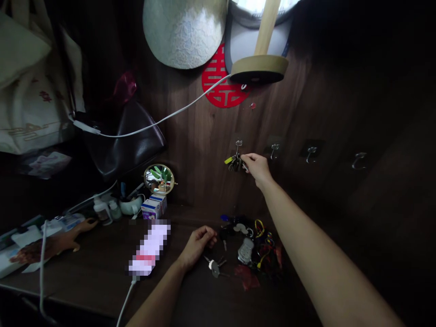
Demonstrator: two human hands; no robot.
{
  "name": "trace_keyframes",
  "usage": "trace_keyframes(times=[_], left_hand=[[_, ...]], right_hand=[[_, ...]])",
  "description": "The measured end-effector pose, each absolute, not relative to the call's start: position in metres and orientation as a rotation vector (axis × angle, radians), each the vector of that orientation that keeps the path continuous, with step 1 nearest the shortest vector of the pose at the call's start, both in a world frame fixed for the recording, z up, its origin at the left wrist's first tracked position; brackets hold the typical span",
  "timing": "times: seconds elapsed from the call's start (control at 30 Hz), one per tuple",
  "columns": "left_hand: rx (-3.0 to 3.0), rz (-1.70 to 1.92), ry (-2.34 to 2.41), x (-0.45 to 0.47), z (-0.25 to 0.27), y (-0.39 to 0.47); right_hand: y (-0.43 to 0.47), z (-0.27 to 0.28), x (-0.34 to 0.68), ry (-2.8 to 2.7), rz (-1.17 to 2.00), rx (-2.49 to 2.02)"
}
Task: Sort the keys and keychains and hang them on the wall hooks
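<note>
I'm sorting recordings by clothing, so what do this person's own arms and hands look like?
The left hand and right hand are ungloved. The left forearm and right forearm show no sleeve within the frame, and no watch, bracelet or cable is visible on either. Dim light makes small details, such as thin rings, hard to judge.

Dark brown wall panel (pixel 197 154): wood-grain, low sheen. Hanging bunch of slim dark keys (pixel 234 165): metal, dull. Flat yellow tag (pixel 228 160): plastic-looking, smooth. Loose silver flat keys (pixel 215 269): bright metal. Slouchy black handbag (pixel 132 150): leather-look, glossy. Off-white rounded hat (pixel 184 36): rough lace-textured cloth. Round gold-rimmed mirror (pixel 159 180): polished glass.
</note>
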State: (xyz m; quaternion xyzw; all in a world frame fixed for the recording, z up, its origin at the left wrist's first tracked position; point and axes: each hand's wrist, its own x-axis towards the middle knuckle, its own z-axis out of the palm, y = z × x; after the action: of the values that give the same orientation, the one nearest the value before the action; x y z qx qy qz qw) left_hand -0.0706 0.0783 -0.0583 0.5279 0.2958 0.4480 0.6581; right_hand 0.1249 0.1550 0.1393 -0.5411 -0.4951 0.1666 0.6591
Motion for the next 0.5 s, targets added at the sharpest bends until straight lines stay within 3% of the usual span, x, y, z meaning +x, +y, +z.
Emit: trace_keyframes(times=[0.5], left_hand=[[1.193,1.054,0.698,-0.073,-0.055,0.073]], right_hand=[[0.123,0.066,0.112,-1.145,0.375,-1.251]])
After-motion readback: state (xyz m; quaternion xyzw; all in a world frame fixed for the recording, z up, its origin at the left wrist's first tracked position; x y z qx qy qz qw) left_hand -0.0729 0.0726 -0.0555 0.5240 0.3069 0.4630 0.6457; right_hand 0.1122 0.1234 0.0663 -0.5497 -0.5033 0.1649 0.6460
